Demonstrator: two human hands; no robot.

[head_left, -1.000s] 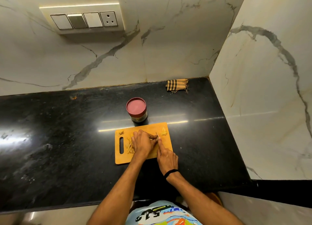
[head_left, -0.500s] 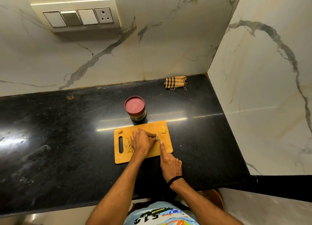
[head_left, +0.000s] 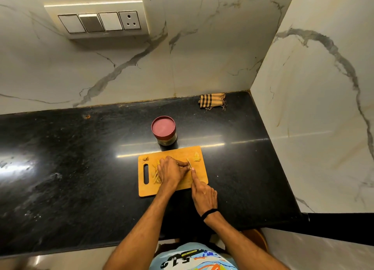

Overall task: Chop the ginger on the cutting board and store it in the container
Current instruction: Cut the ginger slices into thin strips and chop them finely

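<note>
A wooden cutting board (head_left: 183, 152) lies on the black worktop (head_left: 81, 168), its handle slot at the left end. Both hands are over it.

The left hand (head_left: 170, 171) rests knuckles-up on the middle of the board, fingers bent and reaching right until the tips sit just beside the blade. Whatever is under those fingers is hidden, so I cannot tell if the hand has hold of anything.

The right hand (head_left: 204, 194) is at the near right edge of the board. It is wrapped round a knife (head_left: 189, 164), with the forefinger stretched forward along the back of the blade. Only a short part of the blade shows, pointing away from the person. A black band (head_left: 209, 212) circles that wrist.

Thin strips of ginger (head_left: 155, 174) lie on the board just left of the left hand. A few more yellow pieces (head_left: 196, 157) sit at the far right corner.

The container (head_left: 164, 130), a small round jar with its red lid on, stands on the worktop just beyond the board's far edge. A striped cloth (head_left: 211, 100) lies folded near the far right corner, by the marble wall. A switch panel (head_left: 99, 21) is mounted on the far wall.
</note>
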